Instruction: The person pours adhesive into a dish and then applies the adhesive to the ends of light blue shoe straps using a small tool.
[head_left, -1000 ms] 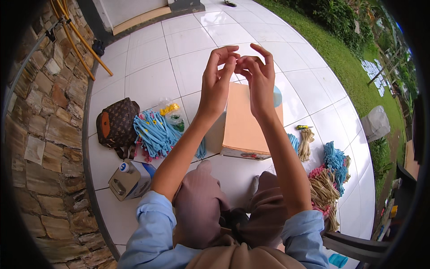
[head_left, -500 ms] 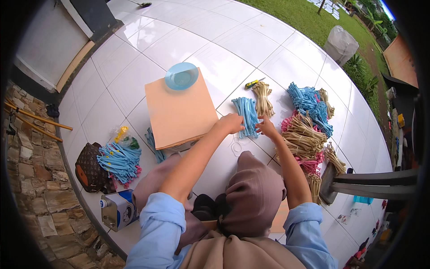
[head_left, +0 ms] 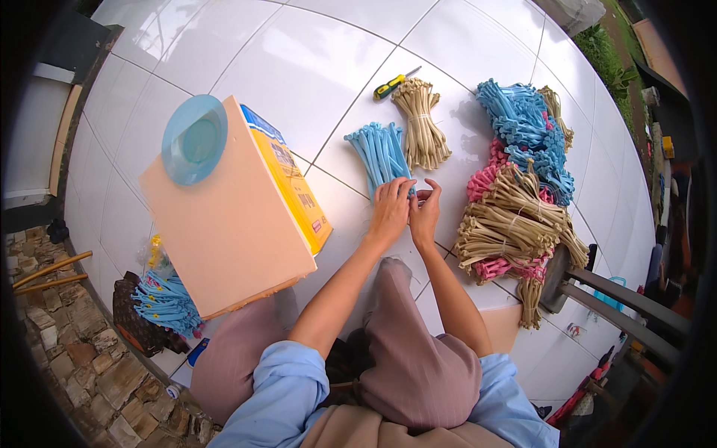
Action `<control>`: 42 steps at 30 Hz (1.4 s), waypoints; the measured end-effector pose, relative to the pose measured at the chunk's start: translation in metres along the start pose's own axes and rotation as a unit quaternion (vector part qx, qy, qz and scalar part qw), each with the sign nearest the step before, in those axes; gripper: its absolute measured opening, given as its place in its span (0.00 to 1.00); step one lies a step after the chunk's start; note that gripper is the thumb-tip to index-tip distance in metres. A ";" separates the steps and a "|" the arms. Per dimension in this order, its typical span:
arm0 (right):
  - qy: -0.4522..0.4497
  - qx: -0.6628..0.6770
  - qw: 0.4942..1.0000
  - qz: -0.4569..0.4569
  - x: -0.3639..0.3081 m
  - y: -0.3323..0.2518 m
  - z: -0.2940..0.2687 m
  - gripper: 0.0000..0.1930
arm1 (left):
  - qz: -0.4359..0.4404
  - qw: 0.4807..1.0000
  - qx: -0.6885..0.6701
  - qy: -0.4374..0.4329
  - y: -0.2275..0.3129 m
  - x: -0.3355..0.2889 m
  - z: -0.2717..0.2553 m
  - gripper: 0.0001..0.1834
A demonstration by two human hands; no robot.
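Note:
On the white tiles lies a bundle of light blue strips with knobbed ends, fanned out at its far end. My left hand is closed over the near end of this bundle, fingers side by side. Right beside it, my right hand curls thumb and forefinger at the bundle's near right edge. What that pinch holds, if anything, is hidden. A tied beige bundle of similar strips lies just beyond, with a yellow-and-green screwdriver by its far end.
At left a translucent blue bowl sits on a box with a peach board top. To the right are heaped beige bundles, blue bundles and pink ones. More blue strips lie by a brown bag at lower left.
Both hands have drawn together onto the near end of the blue bundle, where they were apart at its two sides. My view has shifted closer and turned. Thin loops on the floor no longer show.

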State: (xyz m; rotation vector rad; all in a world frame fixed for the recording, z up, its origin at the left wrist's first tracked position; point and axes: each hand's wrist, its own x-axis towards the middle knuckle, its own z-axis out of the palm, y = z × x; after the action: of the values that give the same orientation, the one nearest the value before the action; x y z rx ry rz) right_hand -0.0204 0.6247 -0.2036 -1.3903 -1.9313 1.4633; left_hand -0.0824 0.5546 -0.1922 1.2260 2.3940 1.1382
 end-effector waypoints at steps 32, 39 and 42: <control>-0.138 0.086 0.904 -0.396 -0.038 -0.208 -0.077 0.40 | 0.037 0.870 -0.482 0.102 0.188 0.068 -0.231 0.09; -0.129 0.105 0.935 -0.312 -0.029 -0.193 -0.051 0.37 | 0.063 0.867 -0.473 0.148 0.191 0.058 -0.257 0.12; -0.133 0.057 0.928 -0.342 -0.023 -0.188 -0.042 0.37 | 0.000 0.807 -0.549 0.218 0.185 0.046 -0.270 0.09</control>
State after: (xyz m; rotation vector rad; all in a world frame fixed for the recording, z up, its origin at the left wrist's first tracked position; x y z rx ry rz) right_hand -0.0704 0.6297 -0.0161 -0.3860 -2.1336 1.4091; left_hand -0.1372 0.5090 0.1302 0.5535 1.3550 2.4566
